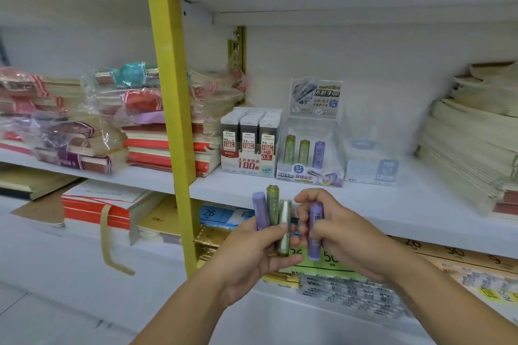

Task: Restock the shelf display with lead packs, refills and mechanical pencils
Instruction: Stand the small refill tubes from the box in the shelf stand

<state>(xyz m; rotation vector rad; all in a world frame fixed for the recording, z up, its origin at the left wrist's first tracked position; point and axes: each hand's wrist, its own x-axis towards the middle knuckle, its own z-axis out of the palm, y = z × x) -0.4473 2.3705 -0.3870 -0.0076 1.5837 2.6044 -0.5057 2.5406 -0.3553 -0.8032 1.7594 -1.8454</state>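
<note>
My left hand grips three tubes, one purple and two green, standing up. My right hand, just beside it, holds a purple tube. Farther back on the shelf a clear box holds three more, next to the lead packs.

You can read "100" and "HB 0.5" in red on the grey lead box. The clear display box beside it shows "0.7 2B"; its header card reads "不脏手铅芯". Below, a blue card says "26", a green label "50".
</note>
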